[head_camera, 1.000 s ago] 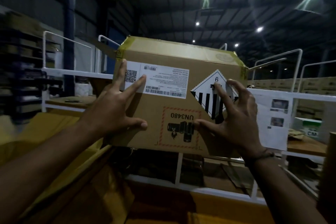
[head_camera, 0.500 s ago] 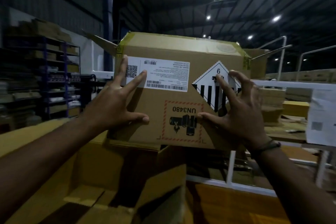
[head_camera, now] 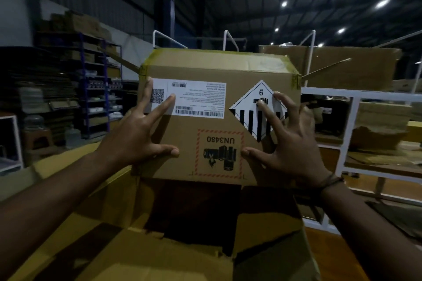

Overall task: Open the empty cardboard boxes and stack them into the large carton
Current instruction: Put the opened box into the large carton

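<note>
At nine o'clock, dim shelving (head_camera: 96, 89) loaded with stock is being left well apart from the action. Moving in, the left hand (head_camera: 134, 141) is being pressed flat on the near face of the cardboard box (head_camera: 205, 128), its grip splayed wide, two fingers lying over the white shipping label (head_camera: 196, 98) and the thumb braced low at the label's six o'clock. At centre, the box is being held up at chest height, its printing upside down, taped side uppermost, flaps jutting out at ten and two o'clock.

Directly at six o'clock below it, the large carton (head_camera: 159, 246) is being kept open, flaps spread, the interior dark; whether other boxes are already lying inside cannot be told.

On to three o'clock: the right hand (head_camera: 290, 143) is being spread just as wide over the striped hazard diamond (head_camera: 253, 109), thumb low.

For a clean stack, even pressure is best being kept on both sides, the box being lowered level and square to the carton's walls, with the jutting flaps being watched so that they are not being snagged on the rim. The carton's near flaps are likely needing to be held outward.
</note>
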`<state>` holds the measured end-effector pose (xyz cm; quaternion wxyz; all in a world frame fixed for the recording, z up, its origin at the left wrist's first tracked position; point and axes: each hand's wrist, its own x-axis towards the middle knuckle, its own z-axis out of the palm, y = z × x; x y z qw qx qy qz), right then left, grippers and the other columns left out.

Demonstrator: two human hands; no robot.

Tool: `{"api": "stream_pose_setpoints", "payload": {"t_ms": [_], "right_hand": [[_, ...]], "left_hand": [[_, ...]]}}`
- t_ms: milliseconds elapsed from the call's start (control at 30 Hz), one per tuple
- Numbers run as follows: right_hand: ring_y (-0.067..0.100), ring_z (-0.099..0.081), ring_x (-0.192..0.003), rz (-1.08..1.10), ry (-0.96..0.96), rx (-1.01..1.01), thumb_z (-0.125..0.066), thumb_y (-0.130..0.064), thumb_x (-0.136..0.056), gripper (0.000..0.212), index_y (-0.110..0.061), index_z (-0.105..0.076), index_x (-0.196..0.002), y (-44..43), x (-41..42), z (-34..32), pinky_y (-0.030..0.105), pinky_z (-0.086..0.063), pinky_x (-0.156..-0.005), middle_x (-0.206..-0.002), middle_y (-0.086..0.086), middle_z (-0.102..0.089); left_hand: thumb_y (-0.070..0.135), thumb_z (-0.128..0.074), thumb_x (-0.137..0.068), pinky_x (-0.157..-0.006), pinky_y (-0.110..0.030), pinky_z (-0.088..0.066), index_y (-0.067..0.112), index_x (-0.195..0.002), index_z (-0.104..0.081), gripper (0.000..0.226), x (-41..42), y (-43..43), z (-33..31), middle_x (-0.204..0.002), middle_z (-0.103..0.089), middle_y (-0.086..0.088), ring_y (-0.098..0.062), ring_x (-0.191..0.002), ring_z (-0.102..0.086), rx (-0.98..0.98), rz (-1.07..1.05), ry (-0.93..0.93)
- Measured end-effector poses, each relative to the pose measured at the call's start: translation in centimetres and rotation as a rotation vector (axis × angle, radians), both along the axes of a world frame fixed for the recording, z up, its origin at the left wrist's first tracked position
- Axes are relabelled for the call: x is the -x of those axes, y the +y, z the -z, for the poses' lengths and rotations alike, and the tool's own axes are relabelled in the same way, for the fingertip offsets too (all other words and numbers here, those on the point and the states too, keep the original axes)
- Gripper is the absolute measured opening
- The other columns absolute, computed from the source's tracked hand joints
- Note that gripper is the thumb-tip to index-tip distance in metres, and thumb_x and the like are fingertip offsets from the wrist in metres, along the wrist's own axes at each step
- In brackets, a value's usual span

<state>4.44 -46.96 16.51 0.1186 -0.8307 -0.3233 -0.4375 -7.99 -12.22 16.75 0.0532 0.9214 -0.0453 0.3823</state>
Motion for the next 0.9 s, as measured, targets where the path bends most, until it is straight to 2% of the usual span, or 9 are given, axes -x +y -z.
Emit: {"api": "stream_pose_setpoints", "payload": {"t_ms": [133,267,400,500,567,667,800,900], "right_hand": [[0.054,-0.015,-0.149,-0.055,-0.001,0.085,-0.049,-0.095,-0.069,0.114,-0.035,-0.024,-0.162,1.9,-0.1,0.3,0.078,-0.021,-0.113,-0.17,0.01,-0.006],[0.057,-0.009,-0.149,-0.045,0.051,0.167,-0.048,-0.097,-0.066,0.12,-0.037,-0.013,-0.164,4.1,0.8,1.6,0.076,-0.011,-0.115,-0.171,0.007,0.003],[0.059,-0.006,-0.147,0.038,0.117,0.273,-0.04,-0.104,-0.058,0.128,-0.043,0.003,-0.162,5.8,2.0,2.0,0.078,-0.024,-0.113,-0.17,0.003,0.012],[0.061,-0.003,-0.147,0.093,0.144,0.308,-0.047,-0.102,-0.058,0.129,-0.047,0.011,-0.16,8.0,3.3,2.4,0.075,-0.015,-0.116,-0.169,0.001,0.019],[0.062,-0.002,-0.147,0.129,0.155,0.327,-0.043,-0.102,-0.056,0.129,-0.048,0.014,-0.158,9.9,4.2,3.0,0.075,-0.011,-0.116,-0.169,0.002,0.019],[0.065,-0.004,-0.145,0.155,0.196,0.305,-0.039,-0.101,-0.055,0.126,-0.046,0.008,-0.159,12.1,5.8,4.5,0.072,-0.009,-0.113,-0.169,0.002,0.013],[0.068,-0.021,-0.139,0.154,0.183,0.274,-0.044,-0.094,-0.068,0.116,-0.029,-0.021,-0.161,13.9,7.5,8.1,0.08,-0.026,-0.103,-0.167,0.014,-0.011],[0.066,-0.027,-0.137,0.179,0.164,0.235,-0.058,-0.085,-0.069,0.114,-0.021,-0.027,-0.159,14.7,7.9,10.7,0.081,-0.023,-0.105,-0.164,0.022,-0.02]], "left_hand": [[0.083,-0.066,-0.056,-0.105,-0.075,-0.039,0.043,-0.164,-0.009,0.129,0.8,2.4,0.9,-0.167,0.032,0.006,-0.049,-0.153,-0.016,-0.007,-0.017,-0.019],[0.085,-0.066,-0.055,-0.105,-0.075,-0.039,0.047,-0.163,-0.005,0.129,1.9,5.1,2.1,-0.166,0.035,0.009,-0.053,-0.151,-0.02,0.009,-0.06,0.034],[0.086,-0.063,-0.054,-0.112,-0.072,-0.034,0.05,-0.161,0.001,0.13,2.3,7.3,3.6,-0.161,0.042,0.013,-0.051,-0.153,-0.015,0.04,-0.058,0.105],[0.087,-0.063,-0.056,-0.111,-0.073,-0.034,0.051,-0.161,0.001,0.128,2.3,9.6,5.4,-0.162,0.041,0.013,-0.047,-0.155,-0.007,0.074,0.004,0.109],[0.085,-0.065,-0.058,-0.11,-0.073,-0.036,0.049,-0.161,0.0,0.127,2.3,11.4,6.5,-0.163,0.04,0.011,-0.047,-0.156,-0.006,0.082,0.035,0.101],[0.084,-0.066,-0.061,-0.109,-0.071,-0.038,0.046,-0.163,-0.002,0.126,2.2,13.7,8.2,-0.165,0.038,0.006,-0.048,-0.155,-0.006,0.067,0.08,0.087],[0.071,-0.078,-0.066,-0.111,-0.071,-0.031,0.036,-0.165,-0.008,0.126,2.0,15.7,10.5,-0.168,0.032,-0.004,-0.045,-0.156,0.007,0.046,0.177,0.045],[0.059,-0.083,-0.07,-0.11,-0.075,-0.031,0.03,-0.166,-0.013,0.122,1.7,16.6,12.2,-0.168,0.029,-0.011,-0.045,-0.156,0.01,-0.002,0.227,0.039]]}}
